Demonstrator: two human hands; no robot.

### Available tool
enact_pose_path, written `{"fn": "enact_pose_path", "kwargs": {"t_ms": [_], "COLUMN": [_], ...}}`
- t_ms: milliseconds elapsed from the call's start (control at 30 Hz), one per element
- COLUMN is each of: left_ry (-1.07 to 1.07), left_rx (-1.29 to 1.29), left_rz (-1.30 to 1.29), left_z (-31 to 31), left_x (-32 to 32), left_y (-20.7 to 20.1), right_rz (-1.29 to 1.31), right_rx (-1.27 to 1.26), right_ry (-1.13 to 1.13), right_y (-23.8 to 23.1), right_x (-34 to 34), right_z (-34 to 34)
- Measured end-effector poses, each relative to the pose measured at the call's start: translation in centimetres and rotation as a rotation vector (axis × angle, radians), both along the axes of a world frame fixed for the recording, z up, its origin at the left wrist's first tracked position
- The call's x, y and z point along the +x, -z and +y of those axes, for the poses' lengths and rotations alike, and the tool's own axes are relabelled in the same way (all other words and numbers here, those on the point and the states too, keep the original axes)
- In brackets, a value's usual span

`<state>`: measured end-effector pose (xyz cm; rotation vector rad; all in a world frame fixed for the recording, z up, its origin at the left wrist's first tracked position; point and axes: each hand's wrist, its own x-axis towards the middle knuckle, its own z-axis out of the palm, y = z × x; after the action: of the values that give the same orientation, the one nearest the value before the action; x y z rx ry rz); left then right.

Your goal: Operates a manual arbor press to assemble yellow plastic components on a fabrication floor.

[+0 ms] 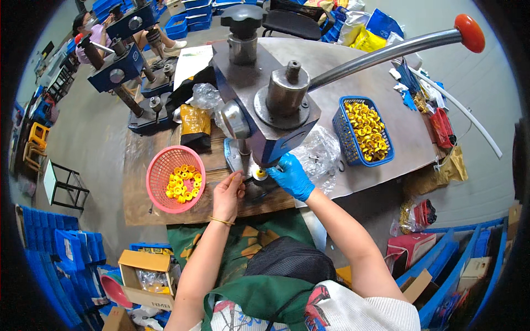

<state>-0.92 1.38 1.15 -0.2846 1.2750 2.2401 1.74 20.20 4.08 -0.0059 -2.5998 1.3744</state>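
Steel-grey hand press (pixel 265 105) with a long red-knobbed lever stands mid-bench. Beneath its ram sits a small yellow plastic ring (pixel 259 174), touching the blue-gloved right hand (pixel 291 175), whose fingers pinch it from the right. Just left, the bare left hand (pixel 229 193) hovers, fingertips loosely curled and empty, slightly farther away.

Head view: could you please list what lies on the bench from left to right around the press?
Pink basket of yellow rings → left hand → yellow ring under the press → right hand, blue-gloved → blue basket of yellow rings.
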Motion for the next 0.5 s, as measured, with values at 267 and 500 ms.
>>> {"fn": "enact_pose_path", "kwargs": {"t_ms": [267, 500], "left_ry": [0.028, 0.024], "left_rx": [-0.011, -0.039], "left_rz": [0.037, 0.070], "left_z": [0.0, -0.6], "left_x": [0.5, 0.4], "left_y": [-0.1, -0.5], "right_rz": [0.285, 0.044], "right_rx": [0.358, 0.002], "right_ry": [-0.155, 0.080], "right_y": [1.0, -8.3], "right_x": [-0.4, -0.3], "right_z": [-0.1, 2.4]}}
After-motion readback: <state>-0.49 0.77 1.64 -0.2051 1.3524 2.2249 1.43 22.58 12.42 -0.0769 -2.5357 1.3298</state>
